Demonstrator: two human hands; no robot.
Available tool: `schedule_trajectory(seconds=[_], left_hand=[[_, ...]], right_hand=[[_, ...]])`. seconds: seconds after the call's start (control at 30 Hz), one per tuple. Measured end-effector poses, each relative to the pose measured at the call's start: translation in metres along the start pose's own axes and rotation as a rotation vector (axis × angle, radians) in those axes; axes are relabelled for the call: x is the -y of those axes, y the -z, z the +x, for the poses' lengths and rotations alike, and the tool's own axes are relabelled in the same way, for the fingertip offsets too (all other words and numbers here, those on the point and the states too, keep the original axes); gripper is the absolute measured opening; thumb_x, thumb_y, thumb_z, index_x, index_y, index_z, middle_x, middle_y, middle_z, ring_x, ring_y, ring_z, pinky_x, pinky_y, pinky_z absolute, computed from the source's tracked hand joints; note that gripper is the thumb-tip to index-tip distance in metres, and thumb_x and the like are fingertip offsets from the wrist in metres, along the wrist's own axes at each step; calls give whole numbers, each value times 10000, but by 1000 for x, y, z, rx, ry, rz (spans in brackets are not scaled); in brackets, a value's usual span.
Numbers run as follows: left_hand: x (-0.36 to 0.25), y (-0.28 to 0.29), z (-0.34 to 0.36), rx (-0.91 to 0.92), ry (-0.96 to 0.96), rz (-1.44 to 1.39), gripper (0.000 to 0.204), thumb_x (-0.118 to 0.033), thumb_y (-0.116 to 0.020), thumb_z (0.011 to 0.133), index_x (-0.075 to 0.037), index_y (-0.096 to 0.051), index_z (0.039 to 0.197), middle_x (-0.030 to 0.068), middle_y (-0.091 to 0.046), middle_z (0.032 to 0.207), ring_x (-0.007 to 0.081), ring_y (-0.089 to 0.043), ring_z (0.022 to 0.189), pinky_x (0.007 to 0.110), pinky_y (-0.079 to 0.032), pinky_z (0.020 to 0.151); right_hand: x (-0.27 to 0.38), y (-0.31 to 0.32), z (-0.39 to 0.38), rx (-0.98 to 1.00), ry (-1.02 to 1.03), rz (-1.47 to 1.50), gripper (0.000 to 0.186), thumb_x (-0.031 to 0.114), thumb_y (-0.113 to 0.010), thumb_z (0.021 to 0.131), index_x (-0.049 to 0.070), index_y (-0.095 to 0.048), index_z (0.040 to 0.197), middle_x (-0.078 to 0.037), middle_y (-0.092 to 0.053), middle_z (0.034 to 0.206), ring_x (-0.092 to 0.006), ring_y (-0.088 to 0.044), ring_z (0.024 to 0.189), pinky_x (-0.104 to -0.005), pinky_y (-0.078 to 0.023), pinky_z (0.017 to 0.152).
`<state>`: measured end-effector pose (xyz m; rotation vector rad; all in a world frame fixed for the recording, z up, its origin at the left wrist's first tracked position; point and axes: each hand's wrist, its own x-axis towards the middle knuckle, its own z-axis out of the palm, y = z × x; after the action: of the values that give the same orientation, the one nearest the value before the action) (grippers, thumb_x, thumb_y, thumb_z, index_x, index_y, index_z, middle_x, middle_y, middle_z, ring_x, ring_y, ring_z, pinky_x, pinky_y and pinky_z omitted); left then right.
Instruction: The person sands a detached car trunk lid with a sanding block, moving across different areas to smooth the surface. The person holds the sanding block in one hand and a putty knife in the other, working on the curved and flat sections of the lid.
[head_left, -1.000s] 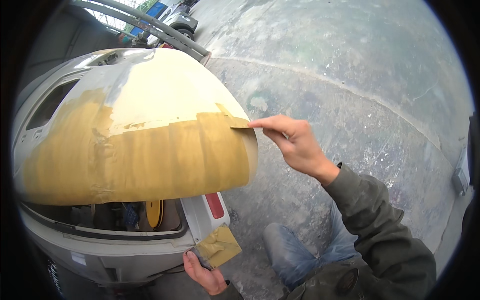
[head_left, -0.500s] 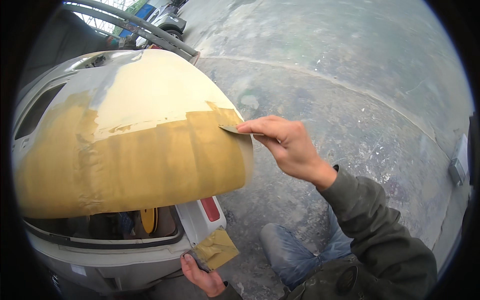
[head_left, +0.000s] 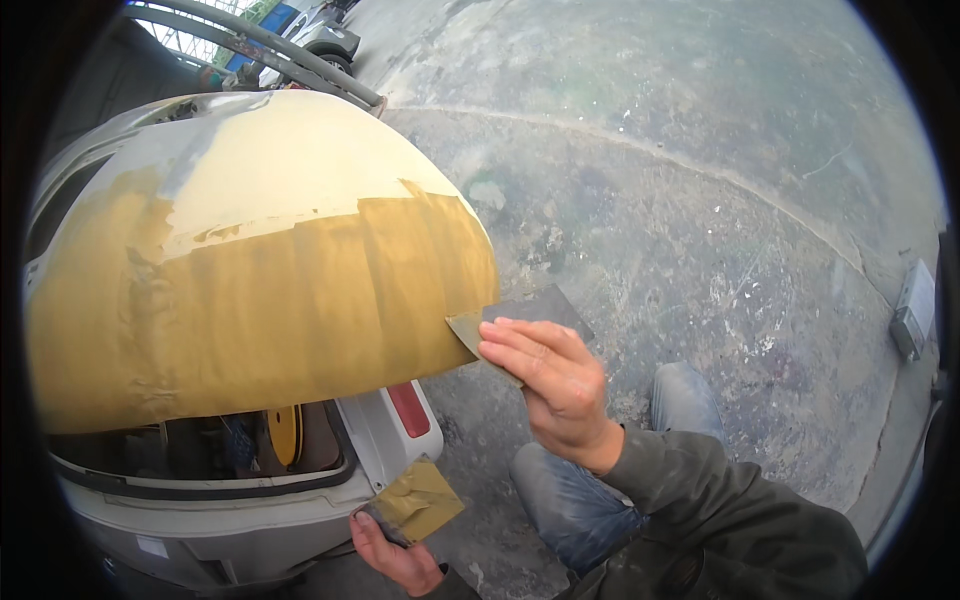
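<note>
My right hand (head_left: 562, 388) grips a thin, flat grey putty spreader (head_left: 545, 308), fingers laid along its face. The spreader's left corner meets the right edge of a raised car panel (head_left: 320, 150). Across the panel's near part lies a broad coat of mustard-coloured putty (head_left: 280, 300) with streaks running through it; farther up, the surface is cream. Lower down, my left hand (head_left: 395, 562) holds a small square mixing plate (head_left: 412, 500) by its corner, with mustard putty smeared over its top. Part of my left fingers is hidden under the plate.
Below the panel, the car body (head_left: 220, 545) has an opening with a yellow disc (head_left: 286, 437) inside and a red tail light (head_left: 407, 410) beside it. Metal pipes (head_left: 250, 50) and another vehicle (head_left: 325, 40) stand far back. A grey box (head_left: 912, 310) sits at right.
My right hand has come down and nearer along the panel's right edge, turning the spreader so its broad face shows. My left hand still holds the plate. The view has shifted slightly.
</note>
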<state>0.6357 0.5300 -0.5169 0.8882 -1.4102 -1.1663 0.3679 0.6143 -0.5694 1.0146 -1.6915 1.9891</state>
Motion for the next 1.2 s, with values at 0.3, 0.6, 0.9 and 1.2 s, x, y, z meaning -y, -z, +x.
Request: schedule_trajectory(seconds=[0.3, 0.6, 0.9, 1.2], left_hand=[[-5, 25, -5, 82, -18, -10, 336, -295, -546, 1142, 20, -598, 1248, 133, -684, 1181, 223, -675, 1087, 382, -546, 984], [-6, 6, -17, 149, -62, 164, 370, -360, -594, 1104, -1, -585, 1017, 53, -609, 894, 118, -555, 804, 295, -451, 725], [2, -6, -13, 216, -138, 259, 382, -378, -585, 1098, -5, -588, 1017, 47, -585, 939, 130, -543, 873, 289, -444, 790], [12, 40, 3, 215, -153, -130, 369, -285, -555, 1135, -11, -565, 1382, 89, -617, 1310, 219, -611, 1206, 412, -520, 1049]], right_hand=[[10, -25, -45, -61, 19, -44, 368, -63, -640, 873, 49, -786, 1192, -84, -778, 1275, -253, -714, 1214, -405, -542, 972], [35, 26, -52, 250, -514, 653, 355, -110, -638, 961, 19, -770, 1265, -142, -761, 1315, -288, -722, 1223, -366, -563, 1030], [3, 79, -30, 991, -560, 1017, 365, 25, -658, 1025, 107, -743, 1371, -82, -766, 1328, -204, -740, 1186, -356, -580, 1029], [-63, 69, 90, 288, -280, 203, 270, 81, -658, 1025, 95, -797, 1256, -100, -817, 1161, -210, -767, 1078, -342, -591, 949]])
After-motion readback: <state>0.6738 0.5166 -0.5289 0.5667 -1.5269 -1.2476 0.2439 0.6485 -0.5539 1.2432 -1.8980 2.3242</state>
